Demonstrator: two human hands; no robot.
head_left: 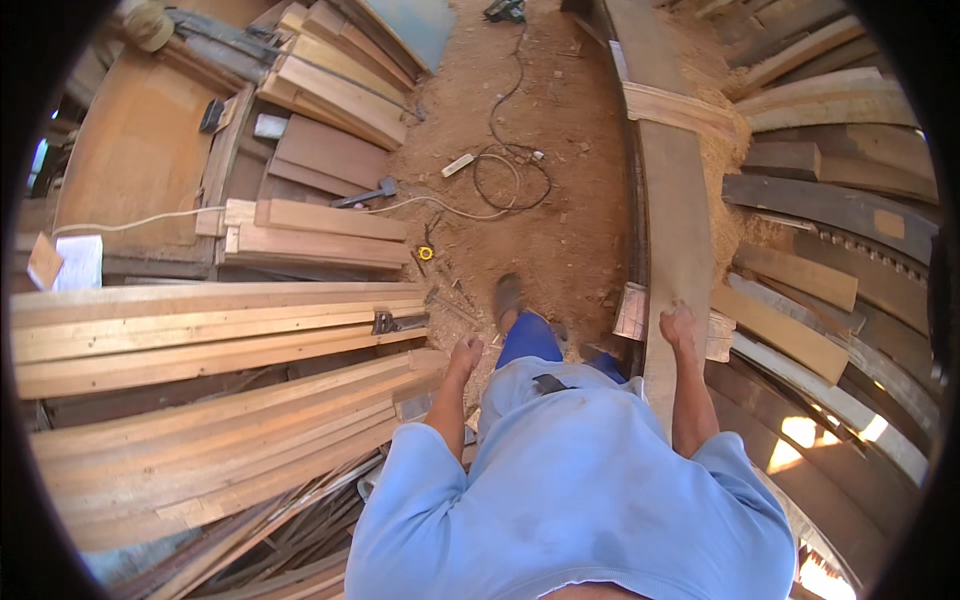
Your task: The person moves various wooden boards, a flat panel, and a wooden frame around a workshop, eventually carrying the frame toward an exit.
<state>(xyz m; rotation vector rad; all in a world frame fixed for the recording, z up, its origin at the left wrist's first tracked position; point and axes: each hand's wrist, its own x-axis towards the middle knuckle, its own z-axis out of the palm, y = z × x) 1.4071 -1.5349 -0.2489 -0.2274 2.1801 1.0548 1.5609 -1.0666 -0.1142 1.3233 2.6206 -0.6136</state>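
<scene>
My left hand (466, 355) hangs at my left side with its fingers curled in, near the ends of a stack of long light boards (220, 310). Nothing shows sticking out of it. Over a long, wide plank (675, 215) on my right is my right hand (678, 322), also with the fingers curled and nothing visible in it. Whether it touches the plank I cannot tell. The plank rests across short wooden crosspieces, one (680, 108) farther off and another block (631, 311) beside my right hand. A dark clamp-like tool (395, 322) lies on the boards at my left.
Ahead, a dirt aisle holds a looped cable (512, 180), a white power strip (458, 165), a yellow tape measure (425, 253) and a power tool (505, 10). A hammer (365, 194) lies by stacked boards on the left. More timber (800, 270) lines the right side.
</scene>
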